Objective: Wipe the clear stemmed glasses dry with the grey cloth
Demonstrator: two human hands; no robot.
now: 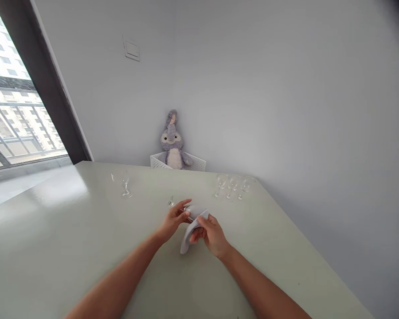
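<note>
Near the middle of the table, my left hand is closed around the bowl of a clear glass, whose stem and foot stick out to the upper left. A light grey cloth covers the glass's right side and hangs down toward me. Its folds are pinched between the thumb and fingers of my right hand. The two hands are close together, with the cloth between them. Part of the glass is hidden by the cloth and fingers.
On the pale green table, a stemmed glass stands at the back left. Several stemmed glasses are grouped at the back right. Behind the far edge, a grey plush rabbit sits in a white basket against the wall.
</note>
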